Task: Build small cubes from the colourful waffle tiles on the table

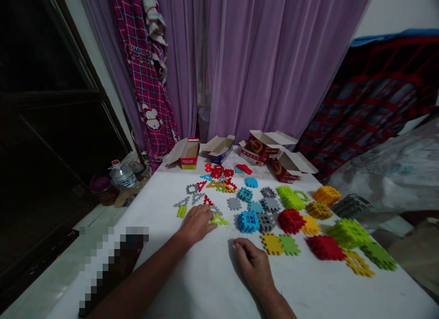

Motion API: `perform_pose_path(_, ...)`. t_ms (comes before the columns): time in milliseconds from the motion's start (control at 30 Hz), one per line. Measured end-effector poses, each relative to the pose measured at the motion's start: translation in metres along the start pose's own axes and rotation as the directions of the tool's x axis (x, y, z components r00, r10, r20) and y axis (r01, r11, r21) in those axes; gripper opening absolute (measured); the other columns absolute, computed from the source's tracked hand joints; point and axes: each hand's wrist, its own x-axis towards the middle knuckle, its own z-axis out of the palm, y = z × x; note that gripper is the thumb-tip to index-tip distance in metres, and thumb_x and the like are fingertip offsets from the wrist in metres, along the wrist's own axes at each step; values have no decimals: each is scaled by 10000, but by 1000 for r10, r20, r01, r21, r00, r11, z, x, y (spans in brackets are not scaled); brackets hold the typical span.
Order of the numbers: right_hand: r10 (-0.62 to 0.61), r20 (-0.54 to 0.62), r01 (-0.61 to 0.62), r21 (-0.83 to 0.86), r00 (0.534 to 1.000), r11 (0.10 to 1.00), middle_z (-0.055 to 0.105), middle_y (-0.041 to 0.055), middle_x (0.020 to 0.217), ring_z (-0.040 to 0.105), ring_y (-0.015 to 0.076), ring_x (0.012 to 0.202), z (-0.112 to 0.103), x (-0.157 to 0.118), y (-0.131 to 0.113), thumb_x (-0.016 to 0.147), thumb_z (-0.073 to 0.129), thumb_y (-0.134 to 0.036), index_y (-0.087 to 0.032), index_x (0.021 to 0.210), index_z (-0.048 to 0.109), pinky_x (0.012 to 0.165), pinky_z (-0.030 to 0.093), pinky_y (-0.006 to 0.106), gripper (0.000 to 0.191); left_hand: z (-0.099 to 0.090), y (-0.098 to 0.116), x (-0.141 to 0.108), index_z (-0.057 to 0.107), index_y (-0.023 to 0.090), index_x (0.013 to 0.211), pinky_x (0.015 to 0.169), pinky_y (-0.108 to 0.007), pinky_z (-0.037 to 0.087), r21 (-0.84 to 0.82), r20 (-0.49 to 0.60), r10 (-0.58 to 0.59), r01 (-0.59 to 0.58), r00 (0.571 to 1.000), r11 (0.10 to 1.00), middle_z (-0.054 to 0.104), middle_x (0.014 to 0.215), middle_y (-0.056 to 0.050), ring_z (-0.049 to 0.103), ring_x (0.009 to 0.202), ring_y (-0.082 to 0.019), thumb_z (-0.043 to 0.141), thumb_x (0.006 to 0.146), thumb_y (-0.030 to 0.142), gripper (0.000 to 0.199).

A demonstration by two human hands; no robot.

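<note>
My left hand (198,223) lies over the near edge of the small plastic pieces, its fingers touching a lime triangular piece (220,220); what its fingertips hold, if anything, is too small to tell. Just left of it are two short lime bars (181,211). My right hand (254,266) rests on the white table with its fingers curled, near a yellow square tile (273,244) and a green one (290,244). Beyond it stand a blue window-tile stack (248,222) and a dark red stack (291,220). Red pieces (219,172) lie loosely farther back.
Opened cardboard boxes (189,162) line the back of the white table (206,282), before purple curtains. Stacks of lime tiles (349,233) and orange tiles (327,195) sit at the right. A water bottle (124,174) stands on the floor at left.
</note>
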Motion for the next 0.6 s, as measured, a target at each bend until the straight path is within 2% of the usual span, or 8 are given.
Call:
perform_pose_path(133, -25, 14, 25, 7, 1000, 1000, 701, 6, 678, 635, 128, 577, 0, 1, 5, 922, 500, -379, -190, 865, 714, 579, 480, 186, 291, -6, -3, 11, 682, 225, 1003, 950, -377, 432, -36, -61, 4, -6, 998, 999, 661, 1068, -54, 586, 1072, -250, 676, 843, 442, 270)
perform_pose_path(233, -54, 30, 53, 3, 998, 999, 703, 8, 670, 641, 125, 569, 1, 2, 8, 923, 490, -365, -186, 867, 717, 555, 474, 175, 294, -18, -14, 39, 707, 231, 977, 937, -349, 445, -52, -114, -24, 18, 993, 999, 684, 1020, -47, 610, 1039, -224, 594, 904, 369, 193)
perform_pose_path(300, -55, 28, 55, -6, 998, 998, 699, 6, 662, 637, 121, 561, 1, 2, 10, 927, 482, -361, -187, 865, 718, 543, 468, 170, 300, -22, -18, 64, 715, 248, 1032, 945, -335, 447, -24, -132, -59, 56, 990, 998, 683, 1083, -48, 609, 1068, -213, 547, 921, 286, 204)
perform_pose_path(467, -62, 78, 64, -15, 995, 998, 724, 12, 722, 675, 126, 632, -1, 3, 12, 930, 474, -341, -193, 887, 716, 598, 487, 165, 287, -15, -14, 118, 703, 307, 1115, 930, -340, 466, 102, -14, -118, 119, 993, 988, 670, 1144, -49, 598, 1121, -235, 581, 882, 315, 263)
perform_pose_path(533, -73, 91, 75, -20, 993, 997, 728, 11, 727, 678, 127, 636, -2, 3, 11, 922, 477, -333, -196, 887, 718, 606, 487, 168, 280, -14, -12, 127, 717, 285, 1078, 907, -337, 478, 110, 3, -143, 142, 990, 984, 674, 1131, -62, 610, 1099, -242, 604, 861, 333, 249)
perform_pose_path(600, -66, 55, 67, -27, 996, 997, 722, 13, 713, 669, 128, 623, -1, 3, 9, 919, 468, -331, -196, 873, 718, 599, 479, 175, 287, -18, -13, 131, 732, 256, 1004, 886, -326, 483, 120, 9, -153, 151, 988, 981, 682, 1098, -73, 619, 1073, -242, 610, 847, 321, 209)
